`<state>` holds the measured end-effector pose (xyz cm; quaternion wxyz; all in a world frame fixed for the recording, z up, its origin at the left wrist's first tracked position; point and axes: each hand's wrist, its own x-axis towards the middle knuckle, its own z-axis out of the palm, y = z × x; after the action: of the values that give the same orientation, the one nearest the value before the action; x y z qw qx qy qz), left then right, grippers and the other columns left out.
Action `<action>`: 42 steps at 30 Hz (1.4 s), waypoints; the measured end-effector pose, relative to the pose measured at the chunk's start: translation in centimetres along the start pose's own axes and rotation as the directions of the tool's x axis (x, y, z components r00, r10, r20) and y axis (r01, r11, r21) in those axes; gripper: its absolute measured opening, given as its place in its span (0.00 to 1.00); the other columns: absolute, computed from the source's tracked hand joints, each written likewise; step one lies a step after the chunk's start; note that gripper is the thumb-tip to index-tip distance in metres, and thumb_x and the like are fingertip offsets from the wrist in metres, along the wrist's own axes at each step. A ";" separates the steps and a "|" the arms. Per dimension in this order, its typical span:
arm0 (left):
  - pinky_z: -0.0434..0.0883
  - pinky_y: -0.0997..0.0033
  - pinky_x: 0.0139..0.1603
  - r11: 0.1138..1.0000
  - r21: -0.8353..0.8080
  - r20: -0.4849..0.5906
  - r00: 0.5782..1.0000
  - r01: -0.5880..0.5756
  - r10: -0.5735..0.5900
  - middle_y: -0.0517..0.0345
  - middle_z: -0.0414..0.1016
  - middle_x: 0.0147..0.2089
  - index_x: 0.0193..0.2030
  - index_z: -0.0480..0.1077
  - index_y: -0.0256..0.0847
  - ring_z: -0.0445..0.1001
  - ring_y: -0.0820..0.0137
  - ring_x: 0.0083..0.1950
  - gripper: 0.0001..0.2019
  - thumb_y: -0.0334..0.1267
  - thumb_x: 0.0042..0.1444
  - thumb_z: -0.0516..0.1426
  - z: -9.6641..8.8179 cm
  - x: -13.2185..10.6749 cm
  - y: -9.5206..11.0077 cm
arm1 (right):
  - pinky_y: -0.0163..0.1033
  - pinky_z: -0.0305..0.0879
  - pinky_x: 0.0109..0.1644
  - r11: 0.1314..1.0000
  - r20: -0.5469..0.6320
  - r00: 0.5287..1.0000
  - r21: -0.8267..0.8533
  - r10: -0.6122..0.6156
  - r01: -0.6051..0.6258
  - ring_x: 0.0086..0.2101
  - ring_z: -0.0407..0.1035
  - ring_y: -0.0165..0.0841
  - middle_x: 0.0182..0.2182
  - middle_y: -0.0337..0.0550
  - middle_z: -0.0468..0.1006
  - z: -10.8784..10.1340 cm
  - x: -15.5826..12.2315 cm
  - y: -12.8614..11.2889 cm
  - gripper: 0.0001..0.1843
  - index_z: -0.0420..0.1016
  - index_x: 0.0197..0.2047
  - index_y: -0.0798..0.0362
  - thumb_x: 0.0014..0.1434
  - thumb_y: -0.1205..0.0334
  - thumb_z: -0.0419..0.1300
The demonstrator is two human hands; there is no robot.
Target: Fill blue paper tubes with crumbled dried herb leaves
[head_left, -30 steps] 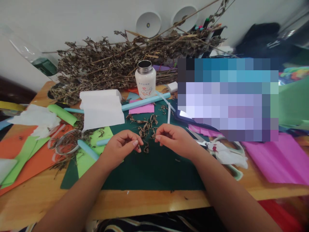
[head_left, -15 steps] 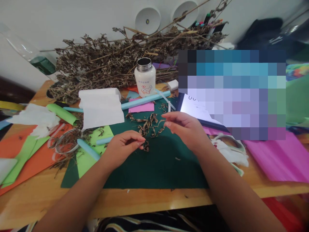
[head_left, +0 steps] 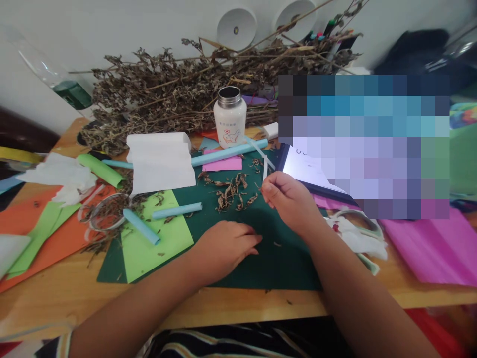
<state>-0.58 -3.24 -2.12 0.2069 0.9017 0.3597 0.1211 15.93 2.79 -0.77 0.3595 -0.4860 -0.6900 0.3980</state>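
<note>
On the dark green mat [head_left: 276, 268], the left hand [head_left: 227, 248] lies flat and released, palm down, likely to steady the mat, while the right hand [head_left: 288, 199] hovers over the mat's far side with fingertips pinched shut, beside the dried leaves [head_left: 233, 191] heaped mid-mat, its catch too small to tell.

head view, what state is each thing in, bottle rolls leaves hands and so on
white bottle with steel neck: upright, cap off, mouth open
white paper roll: partly unrolled
long light blue paper tube: rolled, lying flat
dried brown leaves: loose on dark green mat
left hand: open, resting on the mat
right hand: grip pinched shut, contents too small to tell
</note>
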 end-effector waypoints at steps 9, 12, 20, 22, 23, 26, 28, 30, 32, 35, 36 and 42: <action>0.68 0.73 0.33 0.676 -0.667 -0.170 0.819 0.314 -0.548 0.54 0.71 0.38 0.45 0.64 0.39 0.69 0.71 0.33 0.18 0.44 0.48 0.55 -1.6 -0.6 -0.9 | 0.30 0.54 0.27 0.958 0.223 0.950 -0.139 -0.217 0.251 0.23 0.61 0.25 0.22 0.35 0.68 0.9 -0.5 -0.7 0.06 0.65 0.26 0.53 0.54 0.64 0.51; 0.68 0.75 0.32 0.527 -0.796 -0.078 0.814 0.297 -0.575 0.57 0.71 0.33 0.38 0.66 0.38 0.69 0.73 0.31 0.12 0.42 0.48 0.55 -1.8 -0.5 -1.0 | 0.29 0.54 0.28 0.933 0.323 0.902 -0.122 -0.286 0.339 0.24 0.62 0.24 0.22 0.35 0.69 1.4 -0.9 -0.9 0.06 0.66 0.27 0.54 0.54 0.66 0.52; 0.64 0.75 0.32 0.762 -0.536 -0.135 0.855 0.362 -0.501 0.59 0.70 0.30 0.31 0.67 0.39 0.67 0.73 0.31 0.06 0.38 0.49 0.55 -1.9 -0.5 -0.9 | 0.27 0.54 0.27 0.937 0.320 0.895 -0.055 -0.311 0.345 0.24 0.61 0.22 0.23 0.34 0.69 1.5 -1.2 -1.0 0.03 0.66 0.28 0.53 0.54 0.67 0.53; 0.63 0.76 0.32 0.860 -0.395 -0.160 0.897 0.324 -0.412 0.59 0.70 0.29 0.28 0.67 0.38 0.67 0.73 0.31 0.06 0.36 0.52 0.53 -2.0 -0.5 -1.0 | 0.27 0.54 0.28 0.936 0.315 0.894 -0.047 -0.318 0.350 0.24 0.60 0.22 0.23 0.33 0.68 1.6 -1.2 -1.0 0.04 0.65 0.28 0.54 0.54 0.68 0.52; 0.62 0.76 0.32 0.895 -0.333 -0.166 0.916 0.296 -0.365 0.60 0.69 0.28 0.27 0.67 0.38 0.67 0.74 0.31 0.07 0.35 0.53 0.51 -2.2 -0.5 -1.0 | 0.27 0.54 0.28 0.934 0.318 0.893 -0.051 -0.319 0.353 0.24 0.60 0.22 0.23 0.34 0.68 1.5 -1.2 -1.1 0.04 0.65 0.28 0.54 0.54 0.68 0.52; 0.61 0.77 0.31 0.942 -0.218 -0.182 0.938 0.255 -0.296 0.61 0.68 0.26 0.26 0.65 0.38 0.66 0.75 0.29 0.08 0.34 0.54 0.49 -2.8 -0.6 -1.3 | 0.28 0.55 0.28 0.929 0.325 0.890 -0.079 -0.320 0.362 0.24 0.60 0.23 0.22 0.34 0.68 1.1 -1.2 -1.1 0.04 0.64 0.27 0.54 0.54 0.68 0.52; 0.61 0.77 0.30 0.942 -0.165 -0.209 0.923 0.291 -0.322 0.61 0.67 0.26 0.26 0.64 0.38 0.66 0.75 0.29 0.08 0.34 0.54 0.49 -3.5 -0.9 -1.8 | 0.28 0.55 0.27 0.931 0.286 0.904 -0.086 -0.318 0.355 0.24 0.60 0.23 0.22 0.35 0.67 0.4 -1.0 -1.1 0.05 0.63 0.27 0.54 0.54 0.67 0.51; 0.61 0.77 0.30 0.928 -0.113 -0.235 0.898 0.355 -0.373 0.60 0.68 0.27 0.26 0.64 0.38 0.66 0.74 0.29 0.08 0.36 0.53 0.49 -4.1 -1.3 -2.6 | 0.28 0.55 0.25 0.941 0.203 0.932 -0.101 -0.299 0.324 0.22 0.59 0.23 0.22 0.35 0.66 -0.3 -0.7 -0.8 0.05 0.62 0.26 0.54 0.53 0.67 0.51; 0.61 0.76 0.29 0.893 -0.052 -0.289 0.849 0.446 -0.441 0.60 0.68 0.27 0.26 0.65 0.39 0.66 0.73 0.28 0.08 0.37 0.53 0.49 -4.7 -1.7 -3.5 | 0.29 0.55 0.24 0.945 0.136 0.958 -0.175 -0.254 0.276 0.21 0.58 0.24 0.21 0.35 0.65 -0.9 -0.4 -0.3 0.04 0.62 0.26 0.54 0.52 0.66 0.51; 0.61 0.73 0.28 0.772 0.036 -0.457 0.697 0.635 -0.552 0.58 0.68 0.28 0.29 0.66 0.41 0.65 0.71 0.27 0.07 0.40 0.51 0.51 -5.3 -2.3 -5.0 | 0.30 0.56 0.26 0.891 0.172 0.971 -0.396 -0.165 0.221 0.25 0.62 0.26 0.26 0.38 0.68 -1.1 0.1 0.6 0.03 0.65 0.29 0.54 0.50 0.69 0.51; 0.60 0.72 0.28 0.719 0.049 -0.494 0.642 0.693 -0.586 0.58 0.68 0.28 0.30 0.66 0.41 0.65 0.70 0.27 0.06 0.40 0.51 0.51 -5.5 -2.5 -5.5 | 0.31 0.57 0.27 0.858 0.205 0.970 -0.466 -0.132 0.216 0.28 0.64 0.28 0.31 0.41 0.69 -1.1 0.1 0.8 0.06 0.66 0.31 0.54 0.50 0.70 0.51; 0.60 0.63 0.30 0.530 0.149 -0.498 0.527 0.835 -0.689 0.48 0.70 0.38 0.36 0.67 0.42 0.68 0.57 0.35 0.11 0.43 0.53 0.48 -6.4 -3.3 -7.6 | 0.40 0.62 0.38 0.731 0.455 0.883 -0.563 -0.116 0.386 0.42 0.64 0.36 0.54 0.45 0.57 0.3 -0.6 0.4 0.16 0.68 0.44 0.46 0.53 0.69 0.49</action>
<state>-9.82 1.25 -0.13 -0.0089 0.6243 0.7723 0.1173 15.96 2.24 -1.37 0.0795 -0.3896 -0.9009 0.1738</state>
